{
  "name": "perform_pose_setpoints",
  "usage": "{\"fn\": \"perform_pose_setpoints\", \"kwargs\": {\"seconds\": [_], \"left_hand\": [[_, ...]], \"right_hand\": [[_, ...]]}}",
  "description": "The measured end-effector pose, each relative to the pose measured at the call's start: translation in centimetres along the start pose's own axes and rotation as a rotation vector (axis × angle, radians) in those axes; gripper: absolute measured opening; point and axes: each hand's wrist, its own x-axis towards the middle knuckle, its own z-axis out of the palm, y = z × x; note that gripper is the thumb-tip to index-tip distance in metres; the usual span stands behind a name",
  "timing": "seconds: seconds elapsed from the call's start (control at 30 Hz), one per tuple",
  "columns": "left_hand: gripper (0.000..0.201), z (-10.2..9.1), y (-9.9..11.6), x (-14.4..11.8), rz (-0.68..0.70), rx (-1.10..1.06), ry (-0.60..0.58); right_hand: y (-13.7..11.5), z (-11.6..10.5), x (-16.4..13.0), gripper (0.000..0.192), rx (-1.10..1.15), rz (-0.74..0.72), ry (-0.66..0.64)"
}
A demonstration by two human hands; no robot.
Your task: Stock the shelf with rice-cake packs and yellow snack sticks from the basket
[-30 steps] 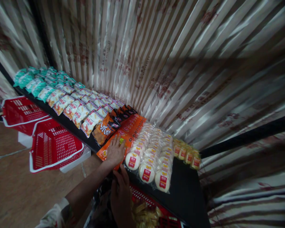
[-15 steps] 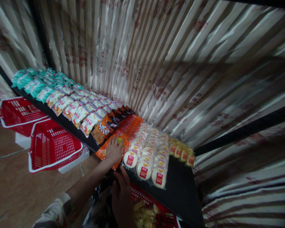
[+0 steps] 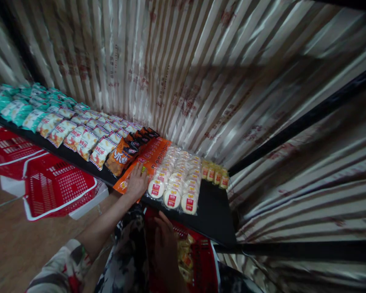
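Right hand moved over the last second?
Yes: the right hand has shifted right along the black shelf, from the orange packet's near corner to before the white round packs.

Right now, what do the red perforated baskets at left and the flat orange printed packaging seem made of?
Red perforated baskets: probably smooth plastic, from their regular holes.
Flat orange printed packaging: perhaps plastic film, smooth, almost uncreased; coated paper possible.
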Motion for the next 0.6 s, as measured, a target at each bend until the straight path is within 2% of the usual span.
{"fn": "perform_pose_setpoints", "kwargs": {"seconds": [0.1,0.2,0.3,0.43,0.5,0.6], "left_hand": [[0.037,-1.4,2.2,-2.0,0.040,-0.169,0.049],[0.040,-2.1,5.1,-6.2,0.161,-0.361,-0.013],[0.043,-1.7,8.3,-11.2,0.239,-0.510,-0.270],[0.041,0.0,11.5,-15.9,0.158,-0.619,-0.601],[0.041,1.2,12.4,-17.1,0.098,-0.599,-0.689],[0.041,3.0,13.0,-18.1,0.043,-0.500,-0.755]], "right_hand": [[1.3,-1.3,-0.9,0.033,0.017,0.067,-0.022],[2.8,-2.6,-1.7,0.033,0.041,0.139,-0.035],[4.6,-3.5,-2.5,0.033,0.055,0.264,-0.049],[7.3,-4.1,-3.8,0.034,0.045,0.346,-0.058],[8.4,-4.2,-4.4,0.036,0.050,0.371,-0.049],[9.3,-4.5,-4.9,0.033,0.032,0.414,-0.055]]}}
